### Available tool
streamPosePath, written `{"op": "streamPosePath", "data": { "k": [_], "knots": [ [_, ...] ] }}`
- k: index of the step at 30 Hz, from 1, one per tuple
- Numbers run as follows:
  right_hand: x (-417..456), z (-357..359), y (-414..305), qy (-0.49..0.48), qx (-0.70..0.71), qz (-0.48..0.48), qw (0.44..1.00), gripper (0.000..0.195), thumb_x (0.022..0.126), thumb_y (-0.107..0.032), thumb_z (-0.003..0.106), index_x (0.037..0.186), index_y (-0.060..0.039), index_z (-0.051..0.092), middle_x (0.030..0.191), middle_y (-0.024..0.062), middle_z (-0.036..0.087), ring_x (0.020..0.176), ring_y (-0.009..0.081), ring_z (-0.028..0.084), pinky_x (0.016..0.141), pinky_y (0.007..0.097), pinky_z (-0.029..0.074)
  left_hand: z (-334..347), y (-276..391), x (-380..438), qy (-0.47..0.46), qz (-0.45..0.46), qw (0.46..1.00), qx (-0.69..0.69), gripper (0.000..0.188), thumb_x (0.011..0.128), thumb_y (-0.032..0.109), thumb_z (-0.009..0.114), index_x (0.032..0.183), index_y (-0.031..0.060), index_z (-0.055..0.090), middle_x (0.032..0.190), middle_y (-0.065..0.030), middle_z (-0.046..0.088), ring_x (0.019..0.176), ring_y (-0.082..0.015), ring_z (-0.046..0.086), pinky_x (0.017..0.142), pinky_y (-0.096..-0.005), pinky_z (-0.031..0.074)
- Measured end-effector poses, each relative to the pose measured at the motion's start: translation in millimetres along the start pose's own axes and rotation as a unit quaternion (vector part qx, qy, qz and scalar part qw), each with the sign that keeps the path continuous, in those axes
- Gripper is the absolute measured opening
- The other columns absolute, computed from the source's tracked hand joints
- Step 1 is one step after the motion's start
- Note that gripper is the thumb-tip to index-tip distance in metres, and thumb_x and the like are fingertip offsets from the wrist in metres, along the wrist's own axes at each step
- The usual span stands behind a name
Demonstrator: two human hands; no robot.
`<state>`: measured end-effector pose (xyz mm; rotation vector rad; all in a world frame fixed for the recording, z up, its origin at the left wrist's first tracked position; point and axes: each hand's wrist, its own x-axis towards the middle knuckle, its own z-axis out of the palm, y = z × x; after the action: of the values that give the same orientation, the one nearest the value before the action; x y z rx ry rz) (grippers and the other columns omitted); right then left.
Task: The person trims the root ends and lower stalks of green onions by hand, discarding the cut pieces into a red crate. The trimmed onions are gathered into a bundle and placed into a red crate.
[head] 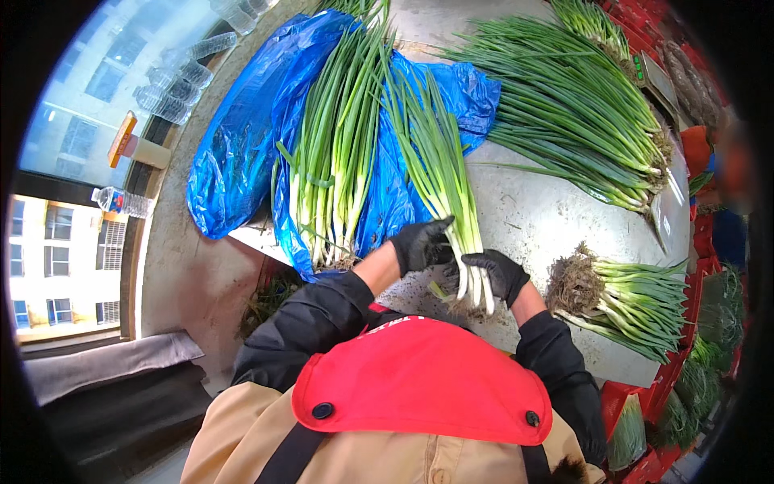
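A small bunch of green onions [450,199] is between my two black-gloved hands, its roots towards me and its leaves pointing away. My left hand [421,245] grips the stalks from the left, its fingers partly hidden behind them. Around the white lower ends, my right hand [499,274] closes from the right, thumb across the front. The upper leaves lie over a blue plastic bag [396,206]. Left of the bunch, a larger pile of green onions [335,163] lies on this opened bag, roots near my left forearm.
On the metal table [514,224] lie a large green onion heap [580,115] at far right and a rooty bundle [629,302] at right. A filled blue bag [248,127] is at left. A digital scale [656,85], red crates [701,296] and window-side bottles [124,202] flank the table.
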<state>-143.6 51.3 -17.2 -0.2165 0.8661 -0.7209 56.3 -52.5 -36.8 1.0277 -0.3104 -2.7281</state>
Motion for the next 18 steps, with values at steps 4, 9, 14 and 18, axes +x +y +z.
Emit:
{"op": "streamPosePath", "data": {
  "k": [4,9,14,18],
  "knots": [
    [-13.4,34.1,7.2,0.002,0.068,-0.044,0.997,0.028,0.091,-0.012,0.057,0.112,0.0064,0.056,0.099,0.0168,0.066,0.088,0.0262,0.066,0.082,0.0370,0.054,14.9,-7.4,-7.0,0.022,0.039,0.999,0.009,0.025,0.089,0.022,0.063,0.108,0.0068,0.059,0.095,-0.0104,0.065,0.085,-0.0252,0.064,0.079,-0.0412,0.053],
    [-11.5,48.6,13.7,0.076,0.071,-0.055,0.993,0.026,0.092,-0.017,0.057,0.108,0.0040,0.059,0.095,0.0134,0.066,0.082,0.0217,0.066,0.078,0.0328,0.054,2.0,0.2,-8.5,-0.009,-0.025,1.000,0.009,0.025,0.088,0.020,0.063,0.110,0.0065,0.059,0.096,-0.0099,0.066,0.088,-0.0249,0.065,0.081,-0.0419,0.053],
    [-7.2,65.0,22.4,0.126,0.023,-0.066,0.990,0.027,0.089,-0.012,0.061,0.110,0.0040,0.057,0.094,0.0137,0.067,0.081,0.0223,0.067,0.073,0.0348,0.055,5.8,-1.0,-18.4,-0.052,-0.048,0.997,-0.017,0.028,0.088,0.021,0.062,0.113,0.0082,0.059,0.100,-0.0097,0.067,0.090,-0.0249,0.065,0.082,-0.0403,0.052],
    [-6.9,87.1,19.9,0.188,-0.111,-0.097,0.971,0.031,0.084,-0.011,0.065,0.110,0.0046,0.057,0.088,0.0122,0.068,0.078,0.0192,0.067,0.069,0.0306,0.054,-1.9,9.5,-20.4,-0.074,-0.030,0.996,0.037,0.028,0.088,0.020,0.063,0.113,0.0074,0.060,0.101,-0.0085,0.067,0.090,-0.0222,0.065,0.084,-0.0383,0.051]
  ]
}}
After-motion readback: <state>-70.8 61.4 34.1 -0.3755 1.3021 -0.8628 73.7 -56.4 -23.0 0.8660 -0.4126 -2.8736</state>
